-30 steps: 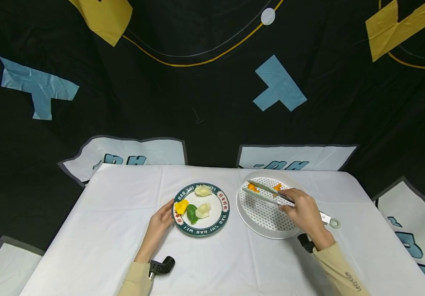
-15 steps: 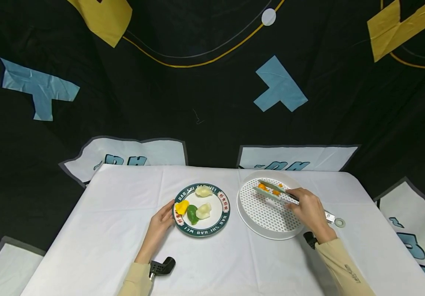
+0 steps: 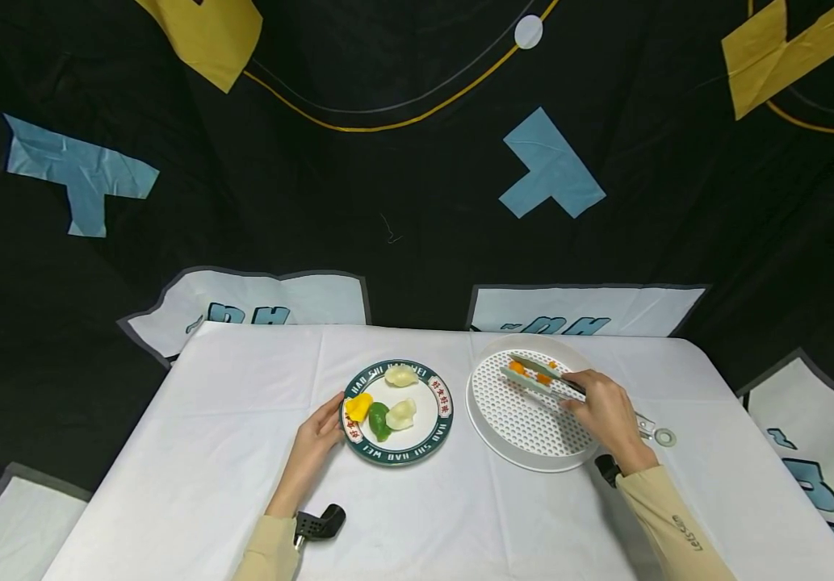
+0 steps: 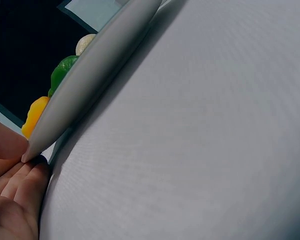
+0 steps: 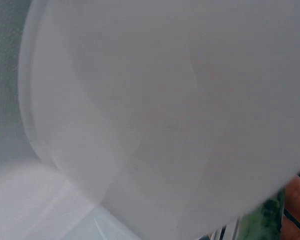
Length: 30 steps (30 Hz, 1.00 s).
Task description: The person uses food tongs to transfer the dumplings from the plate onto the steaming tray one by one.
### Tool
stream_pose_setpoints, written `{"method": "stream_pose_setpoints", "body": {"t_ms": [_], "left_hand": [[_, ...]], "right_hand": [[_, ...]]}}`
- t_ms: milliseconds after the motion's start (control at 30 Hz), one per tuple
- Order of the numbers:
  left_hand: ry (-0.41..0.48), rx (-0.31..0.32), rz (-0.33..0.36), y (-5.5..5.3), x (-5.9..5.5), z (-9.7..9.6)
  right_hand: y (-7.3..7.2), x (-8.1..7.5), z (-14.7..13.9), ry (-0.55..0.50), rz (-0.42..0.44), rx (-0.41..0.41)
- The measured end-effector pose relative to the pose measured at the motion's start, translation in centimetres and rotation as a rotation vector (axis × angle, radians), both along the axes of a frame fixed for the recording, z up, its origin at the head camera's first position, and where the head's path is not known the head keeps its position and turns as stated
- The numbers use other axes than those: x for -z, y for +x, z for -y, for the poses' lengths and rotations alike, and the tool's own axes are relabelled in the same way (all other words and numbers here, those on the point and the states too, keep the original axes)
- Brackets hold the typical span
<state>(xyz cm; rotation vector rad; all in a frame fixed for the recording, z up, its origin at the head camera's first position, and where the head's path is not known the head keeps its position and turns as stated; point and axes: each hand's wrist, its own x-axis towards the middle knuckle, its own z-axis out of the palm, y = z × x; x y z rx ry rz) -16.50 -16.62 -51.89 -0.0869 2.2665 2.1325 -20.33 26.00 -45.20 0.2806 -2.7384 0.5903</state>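
Note:
My left hand (image 3: 315,436) pinches the left rim of a white plate (image 3: 424,432) with a green lettered border, thumb above and fingers below. On it lie two pale dumpling-shaped pieces (image 3: 400,414), a green one (image 3: 379,421) and a yellow one (image 3: 358,407). My right hand (image 3: 605,415) grips tongs (image 3: 525,382) with greenish tips over a round perforated steamer tray (image 3: 525,424). An orange piece (image 3: 517,367) and another orange bit (image 3: 543,378) show between the tong arms; whether they are squeezed, I cannot tell. The right wrist view shows mostly blurred white dish.
A white cloth (image 3: 402,524) covers the table. Behind its far edge hangs a black backdrop (image 3: 387,210) with blue and yellow patches. The plate and the steamer tray stand side by side, with a narrow strip of cloth between them.
My right hand and the tongs have shifted slightly right, and the tong arms have come closer together around the orange pieces. My left hand stays at the plate's rim.

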Motion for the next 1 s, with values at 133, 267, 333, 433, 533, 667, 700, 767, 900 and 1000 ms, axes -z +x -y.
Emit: {"method": "stream_pose_setpoints", "body": {"t_ms": [133, 267, 333, 433, 533, 667, 700, 767, 900, 1000], "left_hand": [[0.0, 0.001, -0.017, 0.04, -0.07, -0.04], [0.005, 0.003, -0.017, -0.02, -0.12, -0.05], [0.008, 0.006, -0.012, -0.03, -0.15, -0.04], [-0.001, 0.004, -0.002, -0.02, -0.2, -0.04], [-0.014, 0.003, 0.002, 0.01, -0.26, -0.05], [-0.019, 0.004, 0.01, 0.07, -0.32, -0.02], [-0.018, 0.002, 0.015, 0.08, -0.34, -0.02], [-0.013, 0.004, 0.013, 0.12, -0.34, 0.0], [-0.012, 0.01, -0.004, 0.11, -0.36, -0.03], [-0.012, 0.01, -0.002, 0.13, -0.37, -0.04]], "right_hand": [[0.05, 0.07, -0.08, 0.0, 0.009, 0.013], [0.08, 0.15, -0.15, 0.004, 0.018, 0.033], [0.09, 0.19, -0.21, 0.004, 0.02, 0.04], [0.13, 0.22, -0.27, -0.002, 0.025, 0.048], [0.27, 0.24, -0.31, -0.005, 0.041, 0.056], [0.44, 0.23, -0.41, -0.004, 0.046, 0.059], [0.47, 0.21, -0.43, -0.004, 0.042, 0.058], [0.57, 0.15, -0.47, -0.008, 0.031, 0.052], [0.72, -0.07, -0.45, -0.02, 0.023, 0.046], [0.74, -0.19, -0.33, -0.026, 0.027, 0.05]]}}
